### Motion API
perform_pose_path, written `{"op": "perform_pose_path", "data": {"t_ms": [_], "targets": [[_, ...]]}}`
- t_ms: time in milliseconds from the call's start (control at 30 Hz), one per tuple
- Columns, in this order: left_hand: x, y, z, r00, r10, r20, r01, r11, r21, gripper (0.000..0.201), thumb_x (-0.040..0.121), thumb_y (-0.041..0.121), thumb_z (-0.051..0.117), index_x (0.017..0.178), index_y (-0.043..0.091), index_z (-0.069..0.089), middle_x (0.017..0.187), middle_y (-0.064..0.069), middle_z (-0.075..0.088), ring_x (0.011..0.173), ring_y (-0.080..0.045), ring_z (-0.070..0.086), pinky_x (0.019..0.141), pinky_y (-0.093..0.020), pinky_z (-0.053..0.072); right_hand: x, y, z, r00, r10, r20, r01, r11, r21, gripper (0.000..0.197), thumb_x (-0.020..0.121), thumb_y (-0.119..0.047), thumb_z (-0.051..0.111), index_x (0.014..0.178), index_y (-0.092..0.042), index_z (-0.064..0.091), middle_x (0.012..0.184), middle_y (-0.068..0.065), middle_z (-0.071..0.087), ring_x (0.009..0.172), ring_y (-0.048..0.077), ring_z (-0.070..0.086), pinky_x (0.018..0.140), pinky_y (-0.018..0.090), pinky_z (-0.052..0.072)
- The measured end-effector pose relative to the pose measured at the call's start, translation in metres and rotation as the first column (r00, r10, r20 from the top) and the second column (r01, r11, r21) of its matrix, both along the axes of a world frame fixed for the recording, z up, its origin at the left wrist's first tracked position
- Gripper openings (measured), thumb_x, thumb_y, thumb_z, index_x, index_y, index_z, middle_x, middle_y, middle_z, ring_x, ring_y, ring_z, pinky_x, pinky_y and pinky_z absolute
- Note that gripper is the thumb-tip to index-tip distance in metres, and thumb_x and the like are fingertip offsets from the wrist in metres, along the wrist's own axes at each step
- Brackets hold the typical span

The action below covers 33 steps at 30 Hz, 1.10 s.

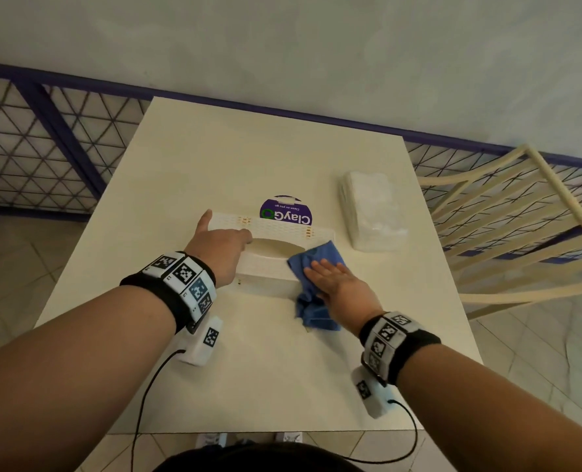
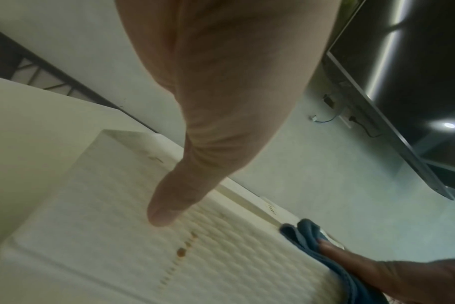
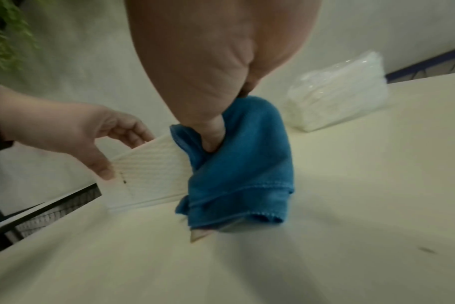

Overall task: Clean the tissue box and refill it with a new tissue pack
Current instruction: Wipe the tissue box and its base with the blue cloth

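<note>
Plastic box (image 1: 269, 247), light and likely to skid, is gripped at its end by the left hand (image 1: 220, 252) while the flat-fingered right hand (image 1: 334, 279) presses the cloth (image 1: 317, 264) on top.

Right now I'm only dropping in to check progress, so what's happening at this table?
A person is wiping a white tissue box. Their left hand grips the box's left end to steady it, while the right hand presses a blue cloth flat against its right end. The box's top slot shows no tissues. The new tissue pack lies untouched on the table to the right, so refilling has not started.
</note>
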<state>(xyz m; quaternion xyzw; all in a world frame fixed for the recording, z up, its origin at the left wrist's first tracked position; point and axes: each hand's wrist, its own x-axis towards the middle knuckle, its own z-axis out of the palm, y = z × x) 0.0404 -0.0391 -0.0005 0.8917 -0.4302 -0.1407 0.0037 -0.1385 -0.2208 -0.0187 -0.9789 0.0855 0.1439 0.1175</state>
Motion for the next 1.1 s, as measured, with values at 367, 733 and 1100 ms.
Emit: {"op": "perform_pose_path", "data": {"t_ms": [367, 733, 1100], "targets": [[-0.008, -0.008, 0.008, 0.998, -0.012, 0.055, 0.008, 0.998, 0.069, 0.045, 0.075, 0.007, 0.051, 0.117, 0.022, 0.047, 0.093, 0.004, 0.065, 0.093, -0.02, 0.064, 0.117, -0.045, -0.006, 0.06, 0.072, 0.003, 0.984, 0.165, -0.071, -0.167, 0.986, -0.027, 0.094, 0.082, -0.005, 0.064, 0.152, -0.02, 0.004, 0.161, 0.002, 0.001, 0.148, 0.022, 0.0, 0.119, 0.04, 0.001], [-0.008, -0.004, 0.018, 0.994, -0.104, 0.023, 0.1, 0.985, 0.138, 0.067, 0.069, -0.01, 0.037, 0.125, 0.025, 0.05, 0.112, 0.005, 0.058, 0.101, -0.017, 0.06, 0.116, -0.045, -0.012, -0.008, 0.005, 0.013, 0.983, -0.162, -0.085, 0.168, 0.984, 0.065, 0.074, 0.091, -0.017, 0.059, 0.15, -0.029, 0.017, 0.16, -0.006, 0.011, 0.147, 0.015, 0.011, 0.115, 0.031, 0.024], [-0.048, -0.026, 0.023, 0.969, -0.238, 0.067, 0.221, 0.954, 0.2, 0.067, 0.082, 0.003, 0.052, 0.143, 0.013, 0.027, 0.15, -0.008, 0.027, 0.143, -0.024, 0.018, 0.119, -0.047, 0.009, -0.021, -0.013, 0.08, 0.702, -0.683, 0.2, 0.447, 0.642, 0.623, 0.046, 0.081, -0.004, 0.056, 0.12, -0.027, 0.064, 0.11, 0.002, 0.069, 0.1, 0.018, 0.062, 0.089, 0.028, 0.05]]}}
